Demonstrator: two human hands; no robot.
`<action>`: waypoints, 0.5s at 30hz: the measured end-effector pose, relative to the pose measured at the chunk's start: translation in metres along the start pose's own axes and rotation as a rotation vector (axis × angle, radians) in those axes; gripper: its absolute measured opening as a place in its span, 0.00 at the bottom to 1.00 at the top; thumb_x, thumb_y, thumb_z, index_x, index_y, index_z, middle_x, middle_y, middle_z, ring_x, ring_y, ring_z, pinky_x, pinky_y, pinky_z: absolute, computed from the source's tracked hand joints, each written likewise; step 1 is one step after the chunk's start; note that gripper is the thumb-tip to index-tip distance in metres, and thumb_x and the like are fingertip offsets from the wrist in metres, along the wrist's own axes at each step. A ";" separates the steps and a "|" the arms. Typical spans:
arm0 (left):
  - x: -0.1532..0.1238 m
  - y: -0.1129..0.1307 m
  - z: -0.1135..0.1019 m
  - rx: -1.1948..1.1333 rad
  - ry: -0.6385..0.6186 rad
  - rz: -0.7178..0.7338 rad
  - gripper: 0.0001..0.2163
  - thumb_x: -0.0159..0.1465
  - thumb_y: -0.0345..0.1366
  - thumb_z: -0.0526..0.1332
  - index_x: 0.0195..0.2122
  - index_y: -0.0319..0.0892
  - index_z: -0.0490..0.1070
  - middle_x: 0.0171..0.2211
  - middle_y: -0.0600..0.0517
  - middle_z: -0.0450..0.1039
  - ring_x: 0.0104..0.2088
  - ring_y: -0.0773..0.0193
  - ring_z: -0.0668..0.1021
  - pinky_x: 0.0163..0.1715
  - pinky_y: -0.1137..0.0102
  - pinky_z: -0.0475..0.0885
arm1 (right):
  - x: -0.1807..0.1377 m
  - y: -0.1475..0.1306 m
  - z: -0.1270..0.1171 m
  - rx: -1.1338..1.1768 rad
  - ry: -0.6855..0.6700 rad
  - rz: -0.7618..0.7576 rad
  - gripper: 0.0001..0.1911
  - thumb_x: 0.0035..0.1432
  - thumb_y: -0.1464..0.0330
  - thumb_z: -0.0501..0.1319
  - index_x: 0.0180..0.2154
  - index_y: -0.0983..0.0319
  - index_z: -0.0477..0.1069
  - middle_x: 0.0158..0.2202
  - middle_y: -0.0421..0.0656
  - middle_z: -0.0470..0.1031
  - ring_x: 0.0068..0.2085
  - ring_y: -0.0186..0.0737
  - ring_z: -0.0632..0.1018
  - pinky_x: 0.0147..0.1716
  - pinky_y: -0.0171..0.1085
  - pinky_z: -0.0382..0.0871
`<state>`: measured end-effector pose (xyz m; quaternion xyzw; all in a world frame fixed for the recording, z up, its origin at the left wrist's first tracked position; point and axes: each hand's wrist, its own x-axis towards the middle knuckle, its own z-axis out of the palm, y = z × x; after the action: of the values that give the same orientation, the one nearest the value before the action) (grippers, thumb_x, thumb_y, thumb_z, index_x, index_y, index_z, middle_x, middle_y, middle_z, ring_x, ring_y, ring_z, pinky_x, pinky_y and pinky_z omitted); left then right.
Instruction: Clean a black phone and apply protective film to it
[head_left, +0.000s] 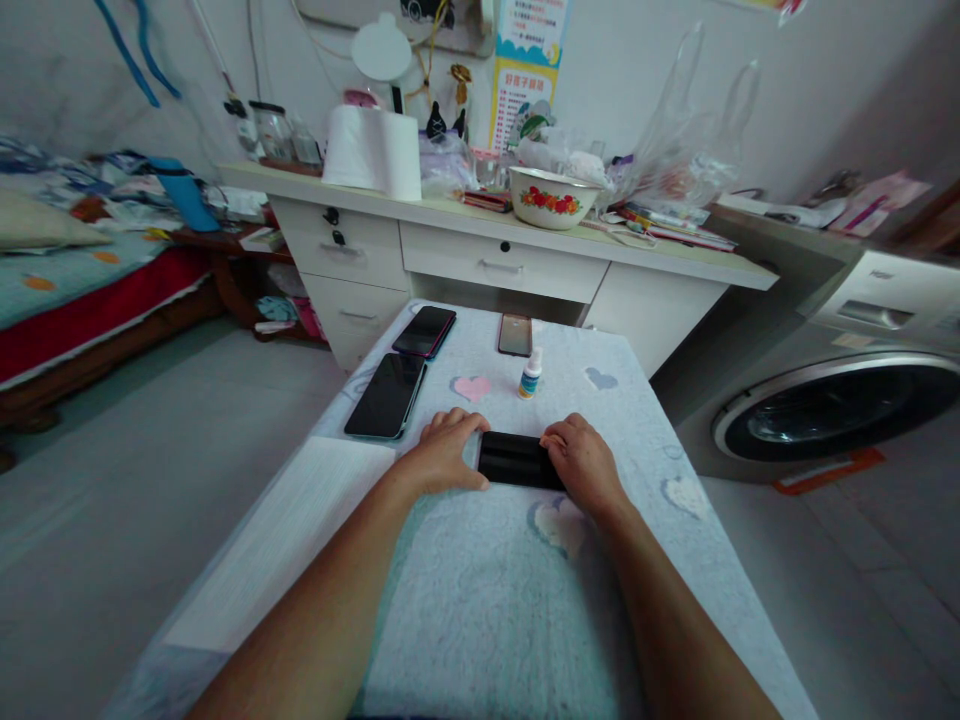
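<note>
A black smartphone [514, 460] lies sideways on the cloth-covered table, its dark face up. My left hand [448, 452] grips its left end, thumb at the near corner and fingers at the far corner. Over its right end sits my right hand [583, 462], fingers curled and pressed together on the surface; a small pale orange bit shows at the fingertips, too small to name. Just beyond stands a small white bottle [529, 376] with a blue and yellow label, upright.
Two dark phones [387, 396] lie at the table's left edge, near a white sheet [300, 530]. Farther back lies a phone-shaped case [515, 335]. A drawer desk [495, 262] bearing a flowered bowl [553, 198] stands beyond; a washing machine [840, 330] is at right.
</note>
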<state>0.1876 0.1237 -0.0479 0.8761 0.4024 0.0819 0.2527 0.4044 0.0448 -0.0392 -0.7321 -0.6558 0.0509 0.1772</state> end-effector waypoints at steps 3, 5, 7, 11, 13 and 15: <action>0.000 0.000 -0.001 -0.005 0.004 0.002 0.30 0.41 0.43 0.68 0.47 0.52 0.62 0.46 0.53 0.62 0.49 0.53 0.65 0.47 0.63 0.63 | -0.001 -0.009 0.003 -0.001 -0.008 -0.035 0.11 0.61 0.68 0.53 0.37 0.60 0.73 0.37 0.44 0.68 0.40 0.36 0.70 0.40 0.32 0.60; 0.000 0.001 -0.001 -0.003 0.010 0.001 0.30 0.41 0.43 0.68 0.47 0.52 0.62 0.45 0.53 0.62 0.48 0.53 0.65 0.47 0.64 0.63 | 0.000 -0.015 0.005 -0.005 -0.021 -0.053 0.11 0.61 0.68 0.53 0.37 0.59 0.73 0.38 0.44 0.68 0.41 0.37 0.70 0.40 0.32 0.60; 0.000 0.001 -0.001 0.002 0.012 -0.004 0.30 0.41 0.43 0.68 0.47 0.51 0.62 0.45 0.53 0.62 0.48 0.53 0.65 0.47 0.64 0.63 | 0.001 -0.020 0.006 -0.005 -0.033 -0.073 0.11 0.61 0.69 0.52 0.37 0.60 0.73 0.37 0.44 0.68 0.41 0.36 0.69 0.41 0.32 0.60; 0.000 0.001 0.000 0.010 0.011 -0.009 0.31 0.41 0.43 0.68 0.47 0.51 0.62 0.45 0.52 0.62 0.48 0.53 0.65 0.47 0.63 0.63 | 0.002 -0.021 0.004 -0.005 -0.049 -0.099 0.11 0.61 0.69 0.52 0.37 0.60 0.74 0.37 0.43 0.68 0.41 0.36 0.69 0.41 0.32 0.60; 0.000 0.001 0.000 0.006 0.013 -0.006 0.30 0.41 0.43 0.68 0.47 0.51 0.62 0.45 0.52 0.62 0.48 0.53 0.65 0.47 0.63 0.63 | 0.002 -0.016 0.002 -0.015 -0.047 -0.090 0.11 0.61 0.69 0.53 0.37 0.60 0.74 0.37 0.43 0.68 0.41 0.36 0.69 0.40 0.32 0.60; -0.001 0.001 -0.001 -0.004 0.013 -0.004 0.31 0.41 0.43 0.68 0.47 0.51 0.62 0.45 0.52 0.62 0.49 0.53 0.65 0.48 0.63 0.63 | 0.002 -0.009 -0.001 -0.025 -0.035 -0.064 0.10 0.60 0.70 0.53 0.36 0.60 0.74 0.36 0.43 0.68 0.40 0.36 0.69 0.40 0.32 0.59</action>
<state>0.1876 0.1228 -0.0462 0.8743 0.4055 0.0879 0.2519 0.3963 0.0476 -0.0352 -0.7119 -0.6825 0.0495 0.1581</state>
